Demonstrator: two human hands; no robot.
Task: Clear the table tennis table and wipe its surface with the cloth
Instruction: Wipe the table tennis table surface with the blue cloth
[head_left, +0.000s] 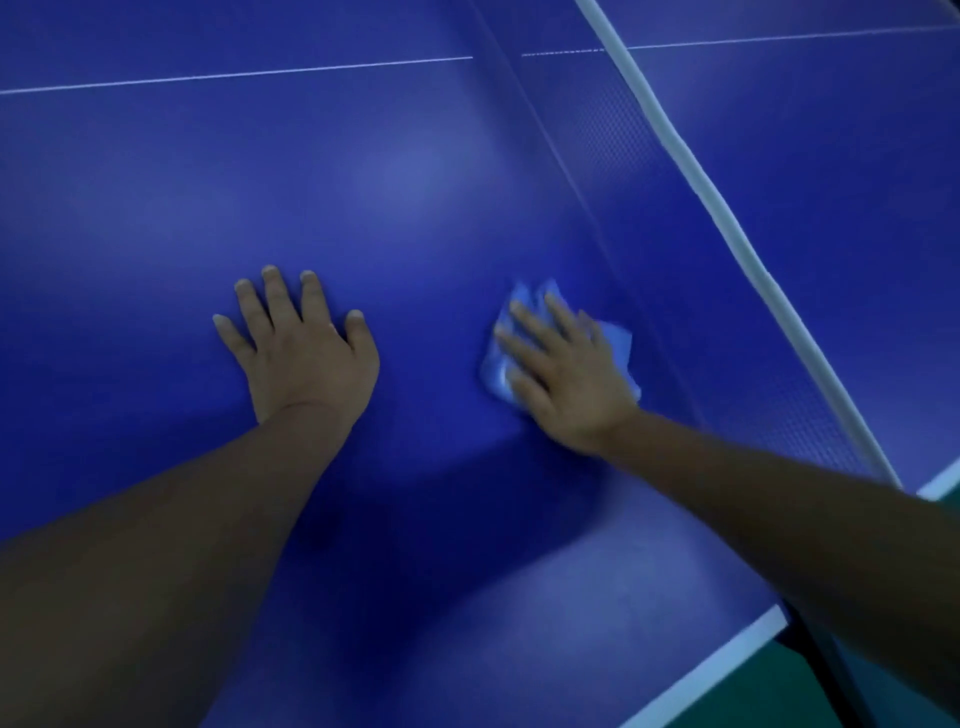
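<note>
I've got the right hand (566, 374) flat, fingers spread, pressing down on the cloth (519, 312). Most of that light blue cloth is hidden under the palm, only crumpled edges poking out, slightly blurred. The left hand (301, 343) lies flat and splayed on the bare blue table (389, 171), well apart. Net (691, 171) just right of the cloth. I can read no writing anywhere.

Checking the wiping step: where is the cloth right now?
In the head view, the light blue cloth lies flat on the table surface under the right hand, close to the net, right of the empty left hand.
</note>
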